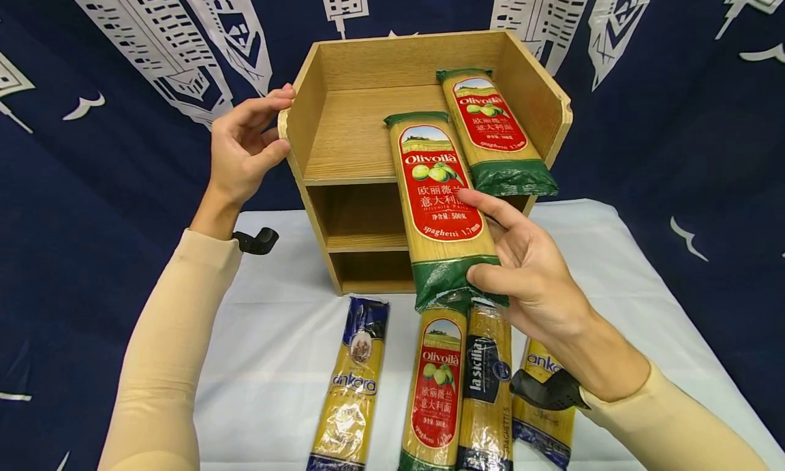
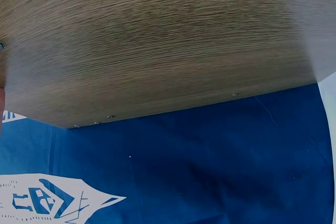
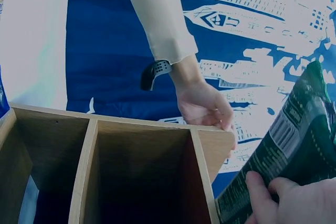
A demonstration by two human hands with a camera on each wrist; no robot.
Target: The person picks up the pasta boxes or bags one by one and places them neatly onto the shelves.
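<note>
My right hand (image 1: 533,273) pinches the green lower end of an Olivoilà spaghetti packet (image 1: 438,178), thumb on the front and index finger along the label. The packet is over the front part of the wooden shelf's (image 1: 362,127) top tier. To its right, another Olivoilà packet (image 1: 490,120) lies on that tier, its green end jutting past the front edge. At the shelf's upper left corner, my left hand (image 1: 248,140) grips the side panel's edge. In the right wrist view the held packet's green back (image 3: 283,145) shows a barcode.
On the white cloth (image 1: 257,362) before the shelf lie an Ankara packet (image 1: 349,389), an Olivoilà packet (image 1: 435,389), a La Sicilia packet (image 1: 486,389) and another Ankara packet (image 1: 542,416), partly behind my right wrist. Two lower compartments (image 1: 368,215) face forward. Dark blue printed fabric (image 1: 674,150) hangs behind.
</note>
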